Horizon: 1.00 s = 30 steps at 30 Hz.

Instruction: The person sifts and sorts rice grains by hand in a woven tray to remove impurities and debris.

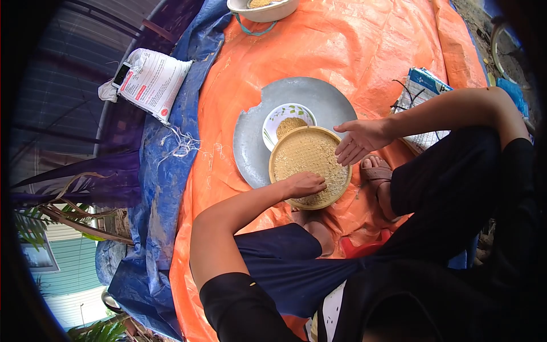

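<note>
A round woven winnowing basket [310, 149] with a raised rim holds a layer of pale, husked-looking grain [333, 176]. My left hand [306, 184] is inside its near left part, fingers curled down into the grain; whatever they pinch is hidden. At the basket's right rim my right hand [364, 141] is open, palm showing, fingers spread and apparently empty. Behind the basket a white bowl [273, 118] with a green leaf pattern contains golden grain [289, 125]. Bowl and basket rest over a round grey metal tray [250, 149] with a jagged edge at its upper left.
An orange tarp [228, 114] covers the ground, with a blue tarp [151, 228] along its left. A white printed sack [155, 82] lies far left. A basin [273, 12] with grain stands at the top. My sandalled foot [377, 176] is close right of the basket.
</note>
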{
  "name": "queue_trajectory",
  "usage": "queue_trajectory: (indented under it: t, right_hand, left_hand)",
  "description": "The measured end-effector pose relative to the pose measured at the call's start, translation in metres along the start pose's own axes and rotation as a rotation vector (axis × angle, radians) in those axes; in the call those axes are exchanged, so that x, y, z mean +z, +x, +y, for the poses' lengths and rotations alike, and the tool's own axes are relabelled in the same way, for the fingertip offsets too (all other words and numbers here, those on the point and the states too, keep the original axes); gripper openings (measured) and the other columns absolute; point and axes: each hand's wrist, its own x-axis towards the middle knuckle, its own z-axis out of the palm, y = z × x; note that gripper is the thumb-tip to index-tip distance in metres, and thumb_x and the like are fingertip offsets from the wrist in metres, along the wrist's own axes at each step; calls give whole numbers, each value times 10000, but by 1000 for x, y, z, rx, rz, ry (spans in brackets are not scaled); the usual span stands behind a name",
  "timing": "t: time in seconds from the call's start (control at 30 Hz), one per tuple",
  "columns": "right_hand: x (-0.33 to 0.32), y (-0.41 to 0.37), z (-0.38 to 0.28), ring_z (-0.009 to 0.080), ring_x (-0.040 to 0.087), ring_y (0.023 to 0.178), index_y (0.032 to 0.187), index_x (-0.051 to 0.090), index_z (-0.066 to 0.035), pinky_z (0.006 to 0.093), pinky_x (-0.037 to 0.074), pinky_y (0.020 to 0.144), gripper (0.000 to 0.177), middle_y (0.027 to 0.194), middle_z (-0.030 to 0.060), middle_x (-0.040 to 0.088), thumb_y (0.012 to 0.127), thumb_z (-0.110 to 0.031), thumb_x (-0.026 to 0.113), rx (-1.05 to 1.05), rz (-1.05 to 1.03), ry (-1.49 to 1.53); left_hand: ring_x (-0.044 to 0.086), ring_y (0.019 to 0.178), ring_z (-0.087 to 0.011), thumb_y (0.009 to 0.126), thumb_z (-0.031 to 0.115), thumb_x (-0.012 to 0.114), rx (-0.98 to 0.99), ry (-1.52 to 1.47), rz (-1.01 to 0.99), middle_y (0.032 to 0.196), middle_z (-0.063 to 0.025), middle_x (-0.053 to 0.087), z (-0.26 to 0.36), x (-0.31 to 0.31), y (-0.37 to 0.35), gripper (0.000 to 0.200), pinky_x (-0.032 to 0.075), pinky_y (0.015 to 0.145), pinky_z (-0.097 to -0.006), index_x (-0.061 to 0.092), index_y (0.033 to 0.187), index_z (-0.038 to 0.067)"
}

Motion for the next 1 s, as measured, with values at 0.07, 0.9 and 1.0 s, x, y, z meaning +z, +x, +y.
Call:
queue_trajectory:
  t: [0.07, 0.9, 1.0]
  right_hand:
    - [1, -1, 0, 328, 455, 1288, 1381, 295, 131, 381, 361, 1090, 904, 1383, 297, 417, 909, -635, 382, 1, 3, 1]
    - [1, 1, 0, 326, 463, 1283, 1370, 328, 117, 389, 367, 1080, 898, 1375, 281, 439, 911, -655, 332, -2, -2, 10]
    - [0, 1, 0, 328, 464, 1281, 1370, 330, 116, 391, 366, 1081, 900, 1375, 280, 439, 910, -658, 332, 1, 1, 15]
  left_hand:
    - [589, 908, -255, 861, 132, 486, -13, -4, -51, 933, -113, 550, 1, -6, 1, 176, 503, 769, -361, 570, 969, 21]
    - [544, 949, -196, 854, 195, 511, 228, 283, -178, 983, -66, 526, 12, 5, -1, 193, 462, 799, -320, 604, 951, 57]
    - [518, 1099, -235, 878, 224, 490, 186, 284, -120, 1167, -106, 524, 15, -1, 0, 282, 431, 910, -343, 593, 1085, 63]
